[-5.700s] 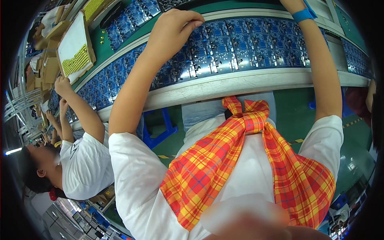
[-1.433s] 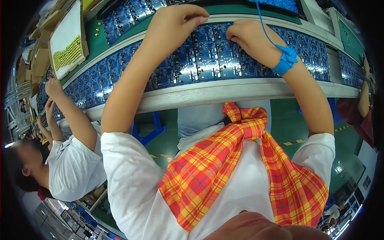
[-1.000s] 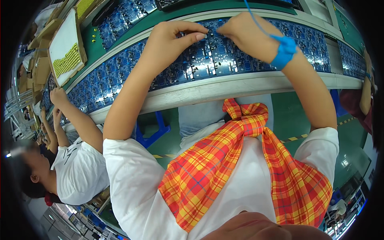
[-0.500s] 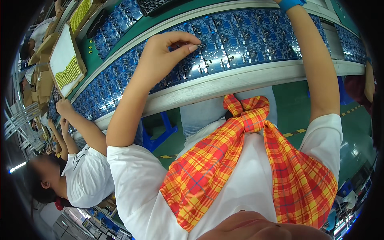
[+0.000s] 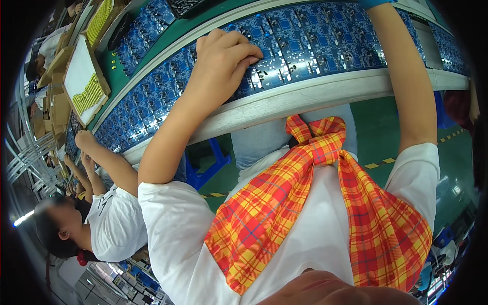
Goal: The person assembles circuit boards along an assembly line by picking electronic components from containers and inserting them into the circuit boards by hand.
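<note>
A long row of blue circuit boards point(image 5: 325, 43) lies in a pale metal track, with small parts standing on them. Over the middle of the row is my left hand point(image 5: 221, 61), back upward, its thumb and fingers pinched together low at a board's surface. Whatever sits between those fingertips is too small and covered to make out. My right forearm point(image 5: 404, 76) reaches up across the boards to the top edge of the picture. Only the blue band point(image 5: 375, 3) at its wrist shows; the right hand itself is outside the frame.
The track's front rail point(image 5: 315, 86) runs between me and the boards. Beyond the track lie more boards point(image 5: 152, 23), a black tray point(image 5: 190, 6) of dark parts and a cardboard box point(image 5: 84, 84) with yellow parts. A co-worker point(image 5: 114, 218) sits at my left, near a blue stool point(image 5: 211, 165).
My left hand has rolled over to show more of its back, and its fingers have closed in at the board. My right hand remains beyond the top edge.
</note>
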### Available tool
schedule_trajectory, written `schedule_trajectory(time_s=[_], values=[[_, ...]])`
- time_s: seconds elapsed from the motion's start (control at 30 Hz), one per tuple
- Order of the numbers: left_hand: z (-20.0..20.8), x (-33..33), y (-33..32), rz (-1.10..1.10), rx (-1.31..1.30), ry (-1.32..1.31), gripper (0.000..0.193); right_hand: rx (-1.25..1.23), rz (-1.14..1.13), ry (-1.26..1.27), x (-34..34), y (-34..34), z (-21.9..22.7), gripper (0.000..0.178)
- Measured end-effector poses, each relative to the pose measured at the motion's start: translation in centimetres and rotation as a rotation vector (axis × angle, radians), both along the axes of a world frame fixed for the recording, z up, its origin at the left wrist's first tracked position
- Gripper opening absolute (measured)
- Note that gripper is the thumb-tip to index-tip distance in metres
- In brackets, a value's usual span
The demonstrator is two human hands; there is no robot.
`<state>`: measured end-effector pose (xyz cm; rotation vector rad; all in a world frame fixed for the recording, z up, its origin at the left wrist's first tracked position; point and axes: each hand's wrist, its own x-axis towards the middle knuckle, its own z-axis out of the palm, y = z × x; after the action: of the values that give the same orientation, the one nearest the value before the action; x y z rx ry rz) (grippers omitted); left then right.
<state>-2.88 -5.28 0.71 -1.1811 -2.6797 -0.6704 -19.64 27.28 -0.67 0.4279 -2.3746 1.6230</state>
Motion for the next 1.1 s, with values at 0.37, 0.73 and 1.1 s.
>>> schedule_trajectory(time_s=[0.37,0.73,1.1], values=[[1.2,-0.5,0.4,-0.090,-0.224,0.137,0.013,-0.103,0.087,-0.002,0.8,-0.4,0.1,0.009],[3.6,-5.3,-0.4,0.165,-0.168,0.277,0.014,0.074,0.254,-0.117,13.5,-6.7,6.4,0.009],[2.8,-11.9,1.2,0.377,-0.169,0.387,0.014,0.797,0.422,0.136,16.9,-8.0,2.6,0.012]])
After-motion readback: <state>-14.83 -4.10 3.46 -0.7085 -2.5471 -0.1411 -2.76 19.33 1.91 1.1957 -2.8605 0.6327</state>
